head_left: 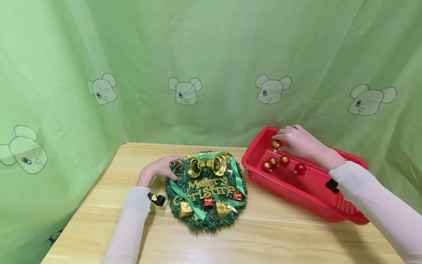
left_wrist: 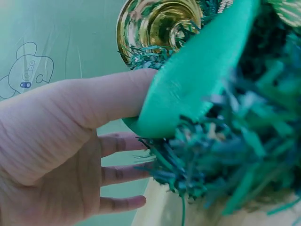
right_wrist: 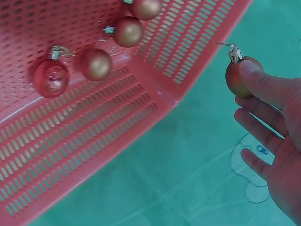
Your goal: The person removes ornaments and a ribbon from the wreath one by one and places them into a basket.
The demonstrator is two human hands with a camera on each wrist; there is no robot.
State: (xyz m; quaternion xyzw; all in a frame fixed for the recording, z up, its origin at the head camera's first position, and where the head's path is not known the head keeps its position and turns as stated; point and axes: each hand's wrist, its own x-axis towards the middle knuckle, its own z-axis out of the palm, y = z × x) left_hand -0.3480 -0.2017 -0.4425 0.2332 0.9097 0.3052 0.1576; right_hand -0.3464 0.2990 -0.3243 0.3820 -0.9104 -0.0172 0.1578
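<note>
A green tinsel Christmas wreath (head_left: 211,218) lies on the table, with gold bells (head_left: 219,165), gold "Merry Christmas" lettering, small gift boxes and a green ribbon (left_wrist: 197,70). At its upper left edge, my left hand (head_left: 161,167) grips the wreath; the thumb goes in under the ribbon and the other fingers reach behind the rim, their tips partly hidden. Above the far end of the red basket (head_left: 283,190), my right hand (head_left: 300,141) pinches a matte copper bauble (right_wrist: 242,77) between thumb and fingers. The bauble's metal cap with its thread loop points up in the right wrist view.
Inside the basket's left end lie several more baubles, including matte copper ones (head_left: 284,160) and a shiny red one (head_left: 299,168). A green curtain (head_left: 211,121) hangs right behind the wooden table (head_left: 263,242). The basket stands to the wreath's right.
</note>
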